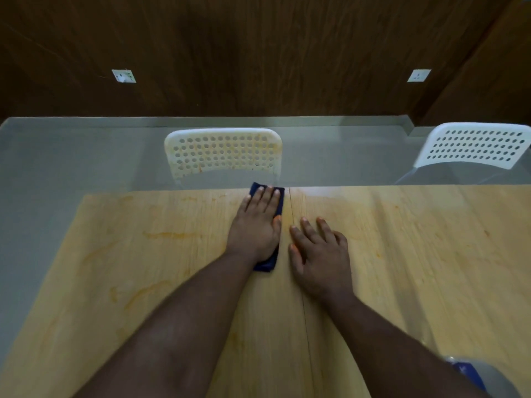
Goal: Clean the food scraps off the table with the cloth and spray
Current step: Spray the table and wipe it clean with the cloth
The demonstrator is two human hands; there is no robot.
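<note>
The left hand (255,225) is laid flat on the dark blue cloth (268,264), fingers straight and pressing; nothing is clamped in this grip. The cloth is located at the far edge of the table (416,254), toward 12 o'clock from the wearer, just left of the seam (298,268) that runs down the tabletop. The right hand (321,254) is rested flat on the bare table just right of the seam, fingers spread and relaxed, holding nothing.

Orange smears (172,235) are visible at 9 o'clock from the cloth, and fainter ones at 3 o'clock. No loose scraps can be made out.

Probable faults from this position:

- The cloth is at the table edge. If a stroke is carried further toward 12 o'clock, residue is likely to be pushed off onto the floor or onto the stained white chair (222,155) directly beyond.
- Pressure is applied through a flat palm only. If the stroke direction is reversed sharply, the cloth may bunch or slip out from under the hand.
- Residue may be driven into the seam if the cloth is dragged across it.
- The smears may be spread rather than lifted if they are wiped dry.
- A rounded object (485,374) with a blue label lies at 5 o'clock near the right forearm; its identity cannot be confirmed. It may be knocked when the arm is drawn back.
</note>
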